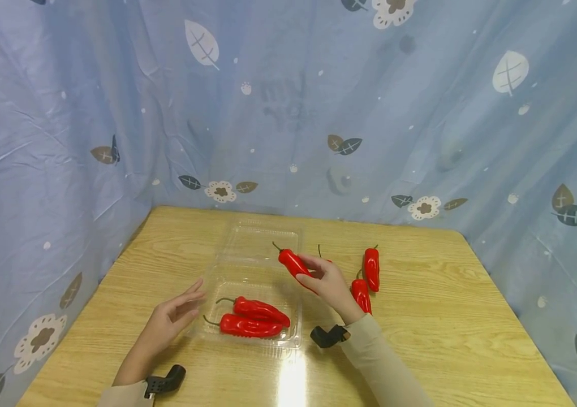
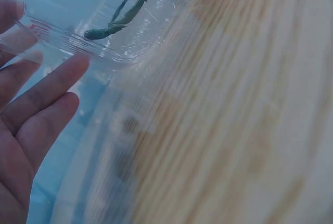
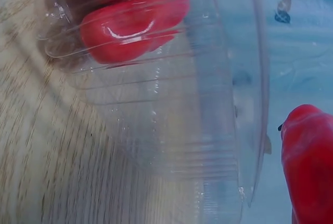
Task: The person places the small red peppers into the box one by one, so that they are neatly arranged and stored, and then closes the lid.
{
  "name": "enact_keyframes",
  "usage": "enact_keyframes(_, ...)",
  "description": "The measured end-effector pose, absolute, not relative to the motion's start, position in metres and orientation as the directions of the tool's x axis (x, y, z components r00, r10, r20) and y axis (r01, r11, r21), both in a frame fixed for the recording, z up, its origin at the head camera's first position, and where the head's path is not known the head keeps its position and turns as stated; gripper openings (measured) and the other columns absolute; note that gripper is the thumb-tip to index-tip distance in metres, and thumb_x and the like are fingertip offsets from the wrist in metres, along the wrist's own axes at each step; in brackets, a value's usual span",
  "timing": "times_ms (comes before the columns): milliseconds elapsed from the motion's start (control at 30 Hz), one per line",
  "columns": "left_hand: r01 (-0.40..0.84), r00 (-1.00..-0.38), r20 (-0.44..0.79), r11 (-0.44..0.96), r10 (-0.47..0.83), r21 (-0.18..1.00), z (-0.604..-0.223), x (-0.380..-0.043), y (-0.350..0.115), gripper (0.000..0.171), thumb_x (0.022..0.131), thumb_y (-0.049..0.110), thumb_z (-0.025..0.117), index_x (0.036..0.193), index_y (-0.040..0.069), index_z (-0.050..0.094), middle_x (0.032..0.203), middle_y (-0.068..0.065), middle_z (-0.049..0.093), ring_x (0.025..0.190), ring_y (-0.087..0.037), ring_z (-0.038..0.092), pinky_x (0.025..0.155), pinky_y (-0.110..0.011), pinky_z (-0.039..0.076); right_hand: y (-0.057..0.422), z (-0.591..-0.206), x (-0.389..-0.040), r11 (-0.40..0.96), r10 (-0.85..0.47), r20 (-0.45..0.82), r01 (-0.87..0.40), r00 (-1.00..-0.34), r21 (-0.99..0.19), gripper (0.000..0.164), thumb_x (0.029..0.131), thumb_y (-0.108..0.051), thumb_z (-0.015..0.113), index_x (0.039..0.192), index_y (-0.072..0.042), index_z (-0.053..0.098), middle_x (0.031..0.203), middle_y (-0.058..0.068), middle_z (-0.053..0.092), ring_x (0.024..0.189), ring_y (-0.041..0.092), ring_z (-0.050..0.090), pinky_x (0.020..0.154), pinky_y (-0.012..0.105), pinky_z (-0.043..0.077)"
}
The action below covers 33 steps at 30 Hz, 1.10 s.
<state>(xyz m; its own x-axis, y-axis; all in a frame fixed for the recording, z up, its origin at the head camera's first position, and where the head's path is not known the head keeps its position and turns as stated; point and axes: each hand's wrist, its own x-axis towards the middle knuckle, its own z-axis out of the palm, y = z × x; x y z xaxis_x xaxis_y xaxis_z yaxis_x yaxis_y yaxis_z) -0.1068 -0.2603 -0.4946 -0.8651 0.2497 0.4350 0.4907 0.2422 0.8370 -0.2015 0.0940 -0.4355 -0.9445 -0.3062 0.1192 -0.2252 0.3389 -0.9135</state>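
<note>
My right hand (image 1: 330,285) pinches a red pepper (image 1: 292,262) with a green stem and holds it above the right side of a clear plastic clamshell box (image 1: 296,316). That pepper (image 3: 311,167) also shows at the right edge of the right wrist view. Two red peppers (image 1: 260,311) lie side by side in the box's near half, stems to the left. At the box's left wall is my left hand (image 1: 173,316), fingers extended. In the left wrist view, the left hand's fingers (image 2: 54,83) are by the transparent wall, apparently touching it.
The box's lid (image 1: 263,240) lies folded back on the wooden table (image 1: 436,316). Right of the box lie two more peppers (image 1: 371,268), and part of another pepper (image 1: 328,260) shows behind my right hand. A blue patterned curtain (image 1: 288,113) surrounds the table's back and sides.
</note>
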Motion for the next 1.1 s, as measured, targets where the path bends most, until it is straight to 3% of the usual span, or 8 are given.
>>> enact_keyframes(267,0.495,-0.863,0.439,0.237,0.251,0.836,-0.495,-0.109,-0.261,0.035,0.091,-0.009,0.054,0.125,-0.016,0.051,0.146,-0.030,0.031,0.120,-0.005,0.054,0.097,-0.012,0.045,0.089,-0.433,-0.205,0.318,-0.336,0.103,-0.215,-0.936,-0.923,0.052,0.084,-0.017,0.072,0.132,-0.006,0.056,0.123,0.013,0.063,0.102,0.028,0.065,0.085,0.036,0.058)
enact_keyframes(767,0.485,-0.868,0.429,0.248,0.249,0.838,-0.496,-0.108,-0.260,0.034,0.091,-0.008,0.054,0.125,-0.015,0.051,0.147,-0.029,0.031,0.120,-0.005,0.054,0.097,-0.013,0.046,0.073,-0.433,-0.210,0.289,-0.460,0.093,-0.248,-0.883,-0.924,0.050,0.086,-0.019,0.071,0.132,-0.009,0.056,0.126,0.011,0.062,0.102,0.027,0.064,0.080,0.033,0.058)
enact_keyframes(1100,0.480,-0.871,0.422,0.250,0.250,0.841,-0.496,-0.107,-0.260,0.035,0.092,-0.007,0.054,0.126,-0.014,0.051,0.150,-0.022,0.032,0.120,-0.005,0.054,0.095,-0.012,0.047,0.061,-0.440,-0.212,0.271,-0.549,0.164,-0.361,-0.820,-0.892,0.050,0.085,-0.012,0.071,0.130,0.001,0.055,0.127,0.019,0.060,0.110,0.032,0.060,0.089,0.038,0.056)
